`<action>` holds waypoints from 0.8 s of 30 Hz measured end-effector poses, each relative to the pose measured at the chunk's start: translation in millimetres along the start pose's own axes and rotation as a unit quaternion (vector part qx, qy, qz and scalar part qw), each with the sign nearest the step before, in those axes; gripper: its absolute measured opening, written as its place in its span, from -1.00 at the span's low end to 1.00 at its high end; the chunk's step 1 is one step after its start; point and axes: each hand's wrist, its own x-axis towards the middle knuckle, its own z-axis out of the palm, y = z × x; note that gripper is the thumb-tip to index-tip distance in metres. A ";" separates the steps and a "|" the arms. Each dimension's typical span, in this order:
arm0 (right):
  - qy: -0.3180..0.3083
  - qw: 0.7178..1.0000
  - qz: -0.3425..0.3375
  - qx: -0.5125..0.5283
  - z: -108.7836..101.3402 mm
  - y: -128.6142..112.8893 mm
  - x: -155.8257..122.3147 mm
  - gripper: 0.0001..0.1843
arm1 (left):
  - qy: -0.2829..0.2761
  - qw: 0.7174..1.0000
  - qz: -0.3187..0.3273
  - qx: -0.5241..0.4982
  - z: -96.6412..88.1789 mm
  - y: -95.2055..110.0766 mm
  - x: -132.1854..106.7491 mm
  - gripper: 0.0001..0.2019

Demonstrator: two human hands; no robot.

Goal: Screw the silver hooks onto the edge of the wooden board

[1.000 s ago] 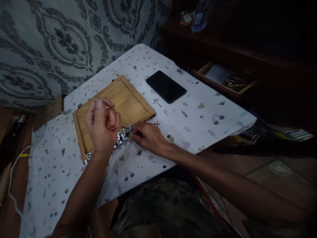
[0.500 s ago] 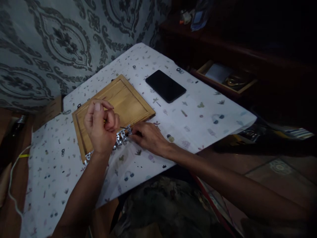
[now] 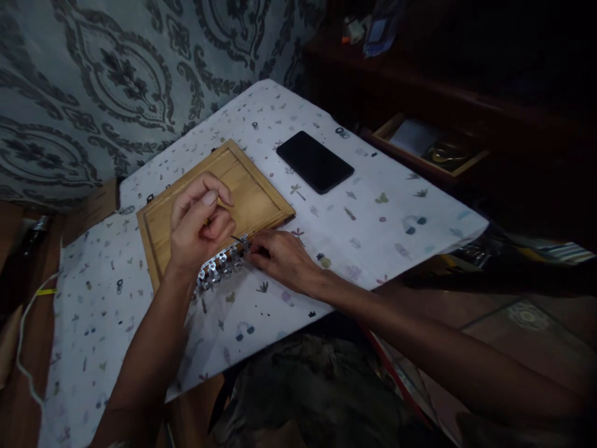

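A wooden panel with a raised border [image 3: 252, 180] lies on the table, and several small silver metal brackets [image 3: 213, 269] line its near edge. Over the panel, my left hand [image 3: 198, 221] is curled closed. A bit of yellow handle shows between its fingers, and a thin dark shaft [image 3: 239, 239] points at the brackets, like a screwdriver; most of the tool is hidden. My right hand [image 3: 282, 256] pinches the bracket at the right end of the row, at the panel's near edge. Its fingertips partly cover that bracket.
A black phone [image 3: 314, 162] lies beyond the panel on the white patterned tablecloth [image 3: 354, 218]. An open drawer [image 3: 431, 146] with things in it is at the right. Patterned cloth [image 3: 116, 74] hangs behind, and a white cable [image 3: 23, 348] runs down the left.
My left hand has moved slightly right and turned, uncovering more brackets at the left of the row. My right hand stays at the same bracket.
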 end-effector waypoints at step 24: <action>0.013 1.000 -0.007 -0.002 2.8 2.9 0.9 -0.92 | 0.163 0.955 0.245 0.024 24.2 -12.5 -10.8 -0.66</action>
